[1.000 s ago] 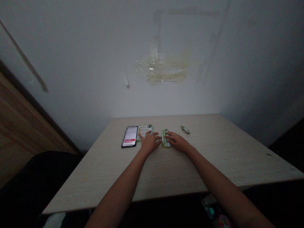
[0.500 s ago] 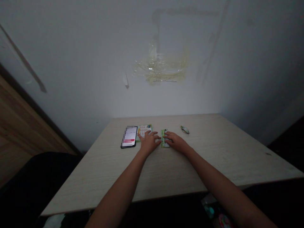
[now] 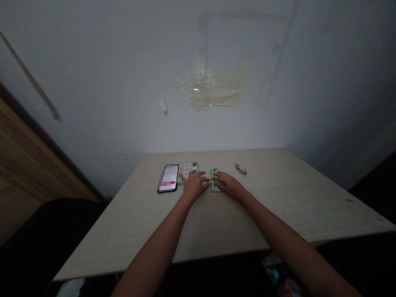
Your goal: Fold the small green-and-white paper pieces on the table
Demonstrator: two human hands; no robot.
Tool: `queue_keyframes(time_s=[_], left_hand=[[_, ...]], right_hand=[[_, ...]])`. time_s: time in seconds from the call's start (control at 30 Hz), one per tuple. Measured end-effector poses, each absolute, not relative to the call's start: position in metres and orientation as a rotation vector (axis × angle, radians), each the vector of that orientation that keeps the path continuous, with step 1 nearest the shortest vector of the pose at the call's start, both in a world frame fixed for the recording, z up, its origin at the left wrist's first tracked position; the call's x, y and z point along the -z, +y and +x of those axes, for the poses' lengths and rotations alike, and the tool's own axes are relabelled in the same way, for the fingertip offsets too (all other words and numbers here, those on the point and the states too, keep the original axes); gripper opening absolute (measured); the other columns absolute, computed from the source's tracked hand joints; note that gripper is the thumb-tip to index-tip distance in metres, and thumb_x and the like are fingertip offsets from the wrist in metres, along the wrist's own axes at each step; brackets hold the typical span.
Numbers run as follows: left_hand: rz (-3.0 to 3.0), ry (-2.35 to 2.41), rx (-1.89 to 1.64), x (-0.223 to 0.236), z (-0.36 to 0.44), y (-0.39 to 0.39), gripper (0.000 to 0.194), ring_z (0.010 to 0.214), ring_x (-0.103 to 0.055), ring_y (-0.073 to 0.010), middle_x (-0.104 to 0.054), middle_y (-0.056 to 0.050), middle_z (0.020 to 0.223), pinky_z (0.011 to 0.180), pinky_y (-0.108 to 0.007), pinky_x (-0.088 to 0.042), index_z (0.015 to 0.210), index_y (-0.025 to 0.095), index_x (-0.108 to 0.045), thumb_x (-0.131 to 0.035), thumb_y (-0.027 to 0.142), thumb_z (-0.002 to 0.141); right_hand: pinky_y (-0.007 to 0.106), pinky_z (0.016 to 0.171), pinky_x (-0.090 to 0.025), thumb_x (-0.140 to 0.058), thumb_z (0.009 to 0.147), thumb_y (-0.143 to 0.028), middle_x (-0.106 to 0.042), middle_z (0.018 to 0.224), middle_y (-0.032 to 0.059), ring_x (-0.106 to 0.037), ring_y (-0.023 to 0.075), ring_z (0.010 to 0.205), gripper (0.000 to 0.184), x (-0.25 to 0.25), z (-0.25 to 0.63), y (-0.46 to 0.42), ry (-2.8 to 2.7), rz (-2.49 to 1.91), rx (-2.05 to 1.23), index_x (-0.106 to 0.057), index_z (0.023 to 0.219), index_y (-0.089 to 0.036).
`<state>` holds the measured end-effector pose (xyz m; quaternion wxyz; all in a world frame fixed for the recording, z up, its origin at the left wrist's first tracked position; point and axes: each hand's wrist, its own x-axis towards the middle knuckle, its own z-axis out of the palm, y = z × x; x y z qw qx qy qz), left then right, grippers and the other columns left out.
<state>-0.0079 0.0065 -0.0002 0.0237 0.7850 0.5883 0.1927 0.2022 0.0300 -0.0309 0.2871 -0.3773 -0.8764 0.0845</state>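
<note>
A narrow green-and-white printed piece, like a folded leaflet or card, lies flat on the pale wooden table. My right hand rests over its right part, fingers stretched out across it. Just to its left is my left hand, with fingers spread and the tips near or at the piece's left edge. Behind the left hand lies a printed sheet with rows of small pictures, partly covered by that hand. A phone with a lit screen sits left of the sheet, right against it.
A small crumpled green-and-white wrapper lies at the back right of the table. The wall behind the table carries peeling clear tape. Below the front edge at right, some colourful items show in shadow.
</note>
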Motion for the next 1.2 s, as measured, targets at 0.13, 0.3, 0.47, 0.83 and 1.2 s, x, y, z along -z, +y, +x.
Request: queue_keyframes(time_s=[0.13, 0.3, 0.47, 0.83, 1.2], left_hand=[[2.431, 1.817, -0.608, 0.0013, -0.0083, 0.0067, 0.023, 0.137, -0.036, -0.0377, -0.058, 0.005, 0.14, 0.106, -0.082, 0.0, 0.105, 0.043, -0.073, -0.062, 0.049, 0.086], [2.42, 1.817, -0.612, 0.0021, -0.0083, 0.0069, 0.025, 0.137, -0.035, -0.0377, -0.058, 0.003, 0.14, 0.107, -0.08, 0.0, 0.107, 0.042, -0.073, -0.062, 0.049, 0.086], [2.405, 1.796, -0.64, 0.0018, -0.0081, 0.007, 0.023, 0.136, -0.036, -0.0371, -0.059, 0.004, 0.139, 0.105, -0.082, 0.004, 0.105, 0.041, -0.073, -0.062, 0.048, 0.087], [2.429, 1.794, -0.663, 0.0013, -0.0081, 0.0063, 0.023, 0.135, -0.038, -0.0363, -0.061, 0.003, 0.137, 0.105, -0.081, 0.003, 0.105, 0.04, -0.073, -0.063, 0.047, 0.086], [2.431, 1.795, -0.637, -0.0016, -0.0082, 0.0047, 0.022, 0.136, -0.037, -0.0355, -0.06, 0.003, 0.138, 0.107, -0.08, 0.002, 0.104, 0.041, -0.074, -0.063, 0.047, 0.086]], right_hand=[[0.048, 0.112, -0.039, -0.056, 0.093, -0.027, -0.061, 0.135, 0.0124, -0.051, 0.0263, 0.131, 0.032, 0.03, 0.202, 0.0299, -2.344, -1.01, -0.218, -0.068, 0.123, -0.021], [0.047, 0.113, -0.039, -0.055, 0.094, -0.027, -0.061, 0.135, 0.0117, -0.051, 0.0256, 0.132, 0.032, 0.0281, 0.2022, 0.029, -2.359, -1.012, -0.215, -0.068, 0.123, -0.021], [0.047, 0.112, -0.039, -0.054, 0.095, -0.026, -0.06, 0.136, 0.0126, -0.051, 0.0259, 0.132, 0.033, 0.0262, 0.2023, 0.0281, -2.377, -1.004, -0.203, -0.067, 0.124, -0.019], [0.048, 0.112, -0.039, -0.055, 0.094, -0.026, -0.062, 0.134, 0.012, -0.051, 0.0253, 0.132, 0.033, 0.0307, 0.2027, 0.0305, -2.363, -0.976, -0.197, -0.067, 0.124, -0.021], [0.047, 0.112, -0.039, -0.054, 0.095, -0.029, -0.061, 0.135, 0.0114, -0.05, 0.0251, 0.132, 0.033, 0.0297, 0.2017, 0.0294, -2.365, -1.009, -0.186, -0.066, 0.125, -0.021]])
